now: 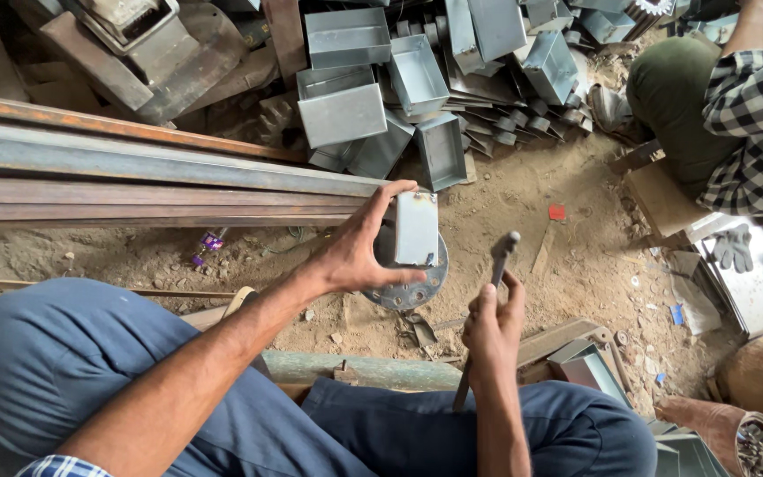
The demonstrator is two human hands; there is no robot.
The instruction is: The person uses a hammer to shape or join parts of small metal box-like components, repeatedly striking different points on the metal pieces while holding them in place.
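My left hand (359, 252) grips a small grey sheet-metal box (417, 228), holding it upright on a round metal disc (412, 287) that lies on the dirt ground. My right hand (492, 331) is closed around the handle of a hammer (498, 256), whose head is raised just right of the box, a short gap away from it. My legs in blue trousers fill the lower part of the view.
Long rusty steel bars (134, 177) lie at the left. A pile of finished grey metal boxes (399, 79) lies at the top. Another person in a checked shirt (752, 115) sits at the top right. Metal sheets and gloves (735, 247) lie at the right.
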